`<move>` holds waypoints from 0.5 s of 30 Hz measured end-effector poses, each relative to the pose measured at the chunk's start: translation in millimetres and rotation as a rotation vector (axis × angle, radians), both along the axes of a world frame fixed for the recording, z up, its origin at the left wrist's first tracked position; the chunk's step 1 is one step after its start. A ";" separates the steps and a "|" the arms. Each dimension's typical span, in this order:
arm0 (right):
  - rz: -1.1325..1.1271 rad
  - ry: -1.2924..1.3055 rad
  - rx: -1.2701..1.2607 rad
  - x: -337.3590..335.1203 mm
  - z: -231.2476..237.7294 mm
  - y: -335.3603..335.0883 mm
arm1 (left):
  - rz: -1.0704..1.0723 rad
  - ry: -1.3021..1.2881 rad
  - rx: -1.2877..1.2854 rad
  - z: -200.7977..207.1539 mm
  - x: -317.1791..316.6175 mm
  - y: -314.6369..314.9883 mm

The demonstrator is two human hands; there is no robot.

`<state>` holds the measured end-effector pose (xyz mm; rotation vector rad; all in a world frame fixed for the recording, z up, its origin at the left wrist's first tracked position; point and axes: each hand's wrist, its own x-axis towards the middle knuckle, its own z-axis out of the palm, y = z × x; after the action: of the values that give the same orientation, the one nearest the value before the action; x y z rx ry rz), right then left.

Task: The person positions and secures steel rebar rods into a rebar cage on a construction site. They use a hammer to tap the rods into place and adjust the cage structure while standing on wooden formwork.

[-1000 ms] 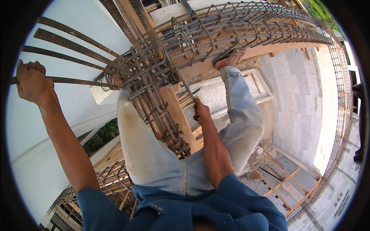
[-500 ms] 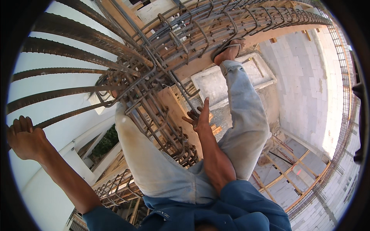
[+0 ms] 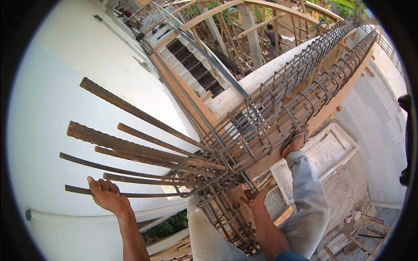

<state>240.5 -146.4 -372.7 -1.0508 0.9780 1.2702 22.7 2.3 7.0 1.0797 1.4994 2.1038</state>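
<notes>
White wall (image 3: 48, 108) — rebar (image 3: 152, 195) partly behind left hand (image 3: 109, 198)

Your left hand (image 3: 109, 195) and right hand (image 3: 257, 197): bare. Forearms (image 3: 132, 232) bare too. Nearer you than the right hand, at the lower edge, a bit of dark blue sleeve (image 3: 285, 256). You wear faded light blue jeans (image 3: 312, 191): left leg (image 3: 207, 235), between your hands, paler with a tan, dirty-looking tint; right leg, just right of your right hand, bluer, creased around the knee. Its hem is rolled into a cuff (image 3: 297, 158). Beyond your right hand, your right foot (image 3: 294, 146) wears a dark thong sandal (image 3: 287, 142).
</notes>
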 end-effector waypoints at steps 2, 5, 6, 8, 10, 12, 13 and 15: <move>0.004 0.033 0.097 -0.6 -2.1 -2.7 | -0.032 0.048 0.029 -2.3 -4.9 1.9; 0.074 0.050 0.164 1.1 -9.4 -1.0 | -0.026 0.047 0.031 -4.4 -8.5 5.1; 0.083 0.066 0.157 2.4 -12.3 0.3 | 0.004 0.038 0.025 -5.1 -8.2 5.7; 0.119 0.055 0.134 3.9 -17.2 -0.6 | -0.012 0.047 0.019 -6.0 -6.9 5.3; 0.041 0.092 0.117 5.0 -18.7 -2.8 | 0.017 0.084 0.002 -5.9 -4.7 3.1; -0.038 0.117 0.101 5.3 -16.8 -0.5 | 0.009 0.052 -0.001 -4.8 -2.8 1.3; -0.065 0.126 0.101 5.1 -15.3 3.9 | -0.002 0.075 0.008 -4.1 -2.5 0.7; -0.094 0.110 0.075 4.5 -11.5 18.4 | -0.024 0.043 -0.008 -2.6 -2.4 -0.4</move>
<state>245.0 -128.0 -384.2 -0.8747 1.0431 1.2881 20.3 1.9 4.4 1.1415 1.5058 2.0698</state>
